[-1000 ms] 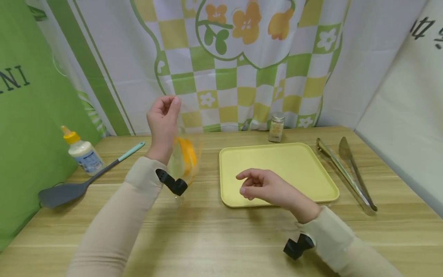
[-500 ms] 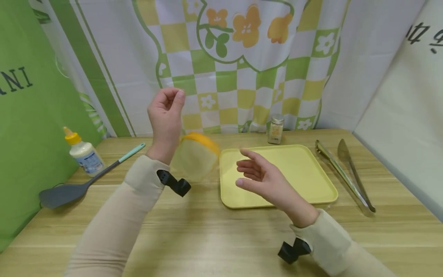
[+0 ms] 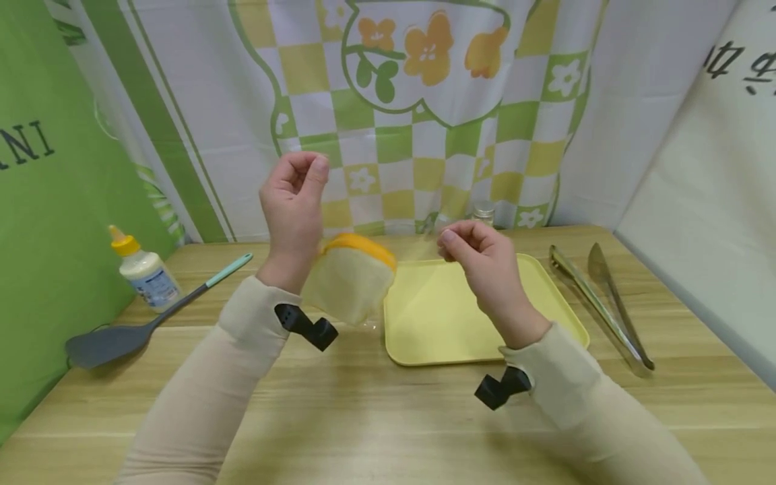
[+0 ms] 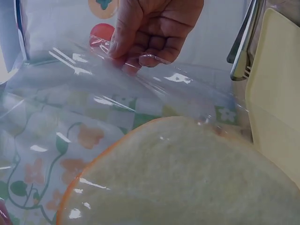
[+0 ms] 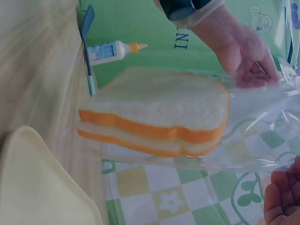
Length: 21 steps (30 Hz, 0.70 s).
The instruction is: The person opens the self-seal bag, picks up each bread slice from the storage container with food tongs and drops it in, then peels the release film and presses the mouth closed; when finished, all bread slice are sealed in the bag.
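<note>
Two slices of white bread (image 3: 348, 283) with orange crusts hang inside a clear plastic bag (image 5: 262, 108) above the table. My left hand (image 3: 294, 202) pinches the upper part of the bag on the left. Across from it, my right hand (image 3: 485, 269) pinches the film on the other side. In the left wrist view the right hand (image 4: 157, 35) shows at the top with film between thumb and fingers. The right wrist view has the left hand (image 5: 246, 58) at the top and the fingers of the right hand (image 5: 283, 194) cut off by the edge.
A yellow tray (image 3: 424, 337) lies behind the right hand. A glass shaker jar (image 3: 483, 210) is partly hidden there. Metal tongs (image 3: 600, 303) lie at right. At left are a yellow-capped squeeze bottle (image 3: 148, 276) and a dark spatula (image 3: 115, 342).
The bread has swung round to show its face and shifted right. My right hand rose from over the tray, and its spread fingers closed on the bag film. The left hand rose slightly.
</note>
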### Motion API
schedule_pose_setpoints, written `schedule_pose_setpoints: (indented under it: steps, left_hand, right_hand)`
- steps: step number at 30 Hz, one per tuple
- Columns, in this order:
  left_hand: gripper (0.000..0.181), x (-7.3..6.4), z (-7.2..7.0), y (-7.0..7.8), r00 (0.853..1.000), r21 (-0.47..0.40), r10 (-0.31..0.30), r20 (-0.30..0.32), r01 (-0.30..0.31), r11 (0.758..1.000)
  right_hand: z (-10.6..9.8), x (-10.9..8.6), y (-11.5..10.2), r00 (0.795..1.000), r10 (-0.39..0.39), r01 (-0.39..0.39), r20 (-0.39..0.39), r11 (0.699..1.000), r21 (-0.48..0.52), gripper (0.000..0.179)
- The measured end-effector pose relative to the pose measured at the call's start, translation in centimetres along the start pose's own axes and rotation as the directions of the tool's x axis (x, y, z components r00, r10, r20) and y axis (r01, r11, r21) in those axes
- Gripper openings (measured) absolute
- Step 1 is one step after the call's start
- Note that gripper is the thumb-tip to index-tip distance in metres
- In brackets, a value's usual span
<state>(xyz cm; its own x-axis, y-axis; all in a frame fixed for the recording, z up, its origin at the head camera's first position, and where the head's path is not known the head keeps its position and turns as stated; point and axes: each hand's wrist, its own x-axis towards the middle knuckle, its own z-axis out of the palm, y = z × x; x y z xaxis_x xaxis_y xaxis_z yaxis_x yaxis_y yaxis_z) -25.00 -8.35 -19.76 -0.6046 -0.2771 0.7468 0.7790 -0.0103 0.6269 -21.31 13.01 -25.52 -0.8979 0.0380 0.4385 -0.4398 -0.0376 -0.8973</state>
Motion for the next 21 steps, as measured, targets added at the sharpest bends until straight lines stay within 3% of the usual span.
schedule_pose_setpoints:
  steps: [4, 8, 16, 21]
  left_hand:
    - [0.007, 0.2, -0.3, 0.1, 0.999, -0.056, -0.004, -0.051, 0.001, 0.998]
    - [0.013, -0.2, -0.9, 0.0, 0.994, -0.101, -0.056, -0.096, 0.046, 0.994]
    - [0.013, -4.0, -2.9, -1.7, 0.972, -0.086, -0.215, -0.092, 0.208, 0.974]
    - [0.013, -5.7, -3.8, -2.8, 0.964, -0.111, -0.243, -0.11, 0.231, 0.967]
  right_hand:
    - [0.1, 2.0, -0.4, 0.999, -0.049, 0.049, -0.022, 0.999, 0.018, 0.011]
    - [0.2, 3.5, -1.1, 0.994, -0.103, 0.104, -0.029, 0.993, 0.049, 0.017]
    - [-0.2, 3.4, -0.2, 0.996, -0.037, 0.042, 0.08, 0.997, -0.067, 0.009]
    - [-0.9, 3.0, 0.6, 0.991, -0.062, 0.07, 0.118, 0.995, -0.066, 0.012]
